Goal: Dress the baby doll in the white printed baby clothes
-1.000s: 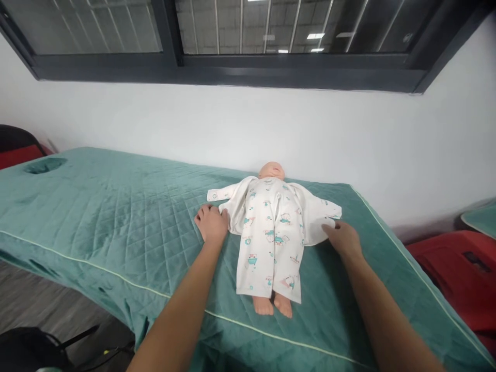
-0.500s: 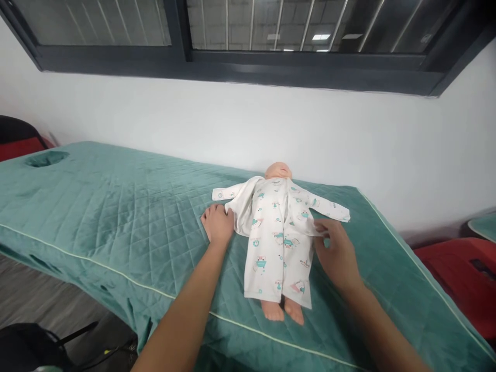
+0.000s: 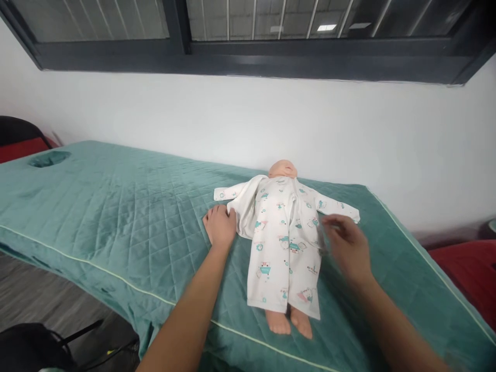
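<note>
A baby doll (image 3: pixel 283 168) lies on its back on the green quilted bed cover (image 3: pixel 155 217), head toward the wall, bare feet toward me. It is dressed in white printed baby clothes; the long-sleeved baby top (image 3: pixel 271 201) has both sleeves spread, its left side folded open. My left hand (image 3: pixel 220 226) rests on the cover with curled fingers, thumb and fingers closed at the edge of that folded flap. My right hand (image 3: pixel 346 248) is just off the top's right edge, fingers bent but apart, slightly blurred, with nothing visible in them.
A white wall (image 3: pixel 232 119) stands behind the bed, below a dark window frame (image 3: pixel 271 59). The bed has a round hole (image 3: pixel 49 158) at the far left. Red chairs show at the right (image 3: pixel 468 274) and far left. A black object (image 3: pixel 31 346) stands on the floor.
My right hand has let go of the top's right edge and moved slightly away; that edge now lies down over the doll. My left hand stays at the left flap. The view has shifted slightly.
</note>
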Demonstrator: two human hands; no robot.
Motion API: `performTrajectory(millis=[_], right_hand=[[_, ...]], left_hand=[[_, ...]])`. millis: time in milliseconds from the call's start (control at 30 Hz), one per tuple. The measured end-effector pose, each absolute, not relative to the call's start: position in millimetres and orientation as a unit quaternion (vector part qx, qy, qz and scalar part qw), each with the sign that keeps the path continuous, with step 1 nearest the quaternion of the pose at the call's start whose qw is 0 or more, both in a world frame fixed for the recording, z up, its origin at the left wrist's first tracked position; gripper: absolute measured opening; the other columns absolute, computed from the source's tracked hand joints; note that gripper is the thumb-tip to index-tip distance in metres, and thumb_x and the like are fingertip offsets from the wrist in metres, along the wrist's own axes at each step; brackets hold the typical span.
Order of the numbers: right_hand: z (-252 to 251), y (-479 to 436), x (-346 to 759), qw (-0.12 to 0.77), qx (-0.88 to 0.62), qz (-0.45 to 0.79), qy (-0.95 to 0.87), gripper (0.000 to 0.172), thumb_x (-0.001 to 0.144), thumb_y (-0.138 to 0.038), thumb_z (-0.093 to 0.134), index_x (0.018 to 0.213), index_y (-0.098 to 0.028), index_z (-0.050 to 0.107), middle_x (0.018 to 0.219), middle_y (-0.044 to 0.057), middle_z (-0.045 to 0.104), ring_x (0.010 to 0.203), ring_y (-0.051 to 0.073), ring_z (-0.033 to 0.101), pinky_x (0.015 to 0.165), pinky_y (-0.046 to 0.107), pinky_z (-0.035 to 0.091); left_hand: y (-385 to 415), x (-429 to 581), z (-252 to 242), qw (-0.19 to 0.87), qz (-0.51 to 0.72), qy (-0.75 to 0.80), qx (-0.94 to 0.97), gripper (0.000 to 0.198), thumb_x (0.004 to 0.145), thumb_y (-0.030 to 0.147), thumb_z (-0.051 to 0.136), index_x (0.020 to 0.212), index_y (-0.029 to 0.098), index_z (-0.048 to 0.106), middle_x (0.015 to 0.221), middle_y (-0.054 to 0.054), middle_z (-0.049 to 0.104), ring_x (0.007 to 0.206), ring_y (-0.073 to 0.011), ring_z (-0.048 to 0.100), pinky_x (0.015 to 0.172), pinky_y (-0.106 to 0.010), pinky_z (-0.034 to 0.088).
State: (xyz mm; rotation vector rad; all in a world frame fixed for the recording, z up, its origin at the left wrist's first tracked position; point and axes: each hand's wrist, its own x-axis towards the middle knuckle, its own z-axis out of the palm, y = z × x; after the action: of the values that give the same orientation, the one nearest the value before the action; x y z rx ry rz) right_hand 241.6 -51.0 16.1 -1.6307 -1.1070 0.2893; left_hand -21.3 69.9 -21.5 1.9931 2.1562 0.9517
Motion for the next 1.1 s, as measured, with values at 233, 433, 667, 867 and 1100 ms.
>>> performTrajectory(millis=[233, 433, 667, 867, 1100], right_hand=[[59.8, 64.1, 242.9, 0.423, -0.723, 0.068, -0.541, 0.025, 0.077, -0.026, 0.051, 0.088, -0.018, 0.072, 0.093, 0.009, 0.074, 0.089, 0.025, 0.065, 0.081, 0.036, 0.046], [51.8, 92.5, 242.5, 0.424, -0.699, 0.109, -0.565, 0.029, 0.08, -0.034, 0.052, 0.086, -0.018, 0.075, 0.096, 0.009, 0.075, 0.09, 0.024, 0.064, 0.082, 0.035, 0.044], [43.0, 91.0, 246.1, 0.46, -0.653, 0.151, -0.582, 0.034, 0.084, -0.037, 0.05, 0.098, -0.019, 0.076, 0.107, 0.007, 0.073, 0.097, 0.023, 0.063, 0.09, 0.037, 0.044], [51.6, 91.2, 247.4, 0.377, -0.677, 0.09, -0.626, 0.035, 0.089, -0.036, 0.046, 0.099, -0.021, 0.076, 0.104, 0.01, 0.069, 0.097, 0.026, 0.061, 0.087, 0.038, 0.042], [54.6, 90.7, 248.9, 0.456, -0.628, 0.144, -0.614, 0.029, 0.085, -0.035, 0.053, 0.098, -0.024, 0.076, 0.095, 0.004, 0.069, 0.089, 0.021, 0.061, 0.086, 0.035, 0.044]], left_hand=[[71.7, -21.6, -20.7, 0.016, 0.303, 0.702, 0.645, 0.025, 0.092, 0.036, 0.043, 0.077, 0.021, 0.056, 0.099, -0.007, 0.068, 0.104, -0.0271, 0.058, 0.094, -0.044, 0.038], [72.2, -22.8, -21.4, 0.02, 0.31, 0.699, 0.644, 0.025, 0.092, 0.036, 0.043, 0.074, 0.022, 0.052, 0.092, -0.005, 0.066, 0.1, -0.0268, 0.058, 0.092, -0.044, 0.039], [75.9, -16.2, -6.5, 0.22, 0.447, 0.652, 0.571, 0.03, 0.089, 0.045, 0.045, 0.07, 0.022, 0.042, 0.067, 0.002, 0.046, 0.071, -0.017, 0.049, 0.071, -0.031, 0.041], [43.3, 20.9, 62.0, 0.429, 0.486, 0.429, 0.629, 0.031, 0.089, 0.045, 0.049, 0.071, 0.022, 0.039, 0.077, 0.001, 0.056, 0.073, -0.0153, 0.052, 0.071, -0.028, 0.047], [56.4, 37.4, 92.2, 0.443, 0.388, 0.335, 0.735, 0.031, 0.091, 0.041, 0.048, 0.073, 0.02, 0.062, 0.104, -0.006, 0.072, 0.101, -0.0217, 0.063, 0.092, -0.035, 0.048]])
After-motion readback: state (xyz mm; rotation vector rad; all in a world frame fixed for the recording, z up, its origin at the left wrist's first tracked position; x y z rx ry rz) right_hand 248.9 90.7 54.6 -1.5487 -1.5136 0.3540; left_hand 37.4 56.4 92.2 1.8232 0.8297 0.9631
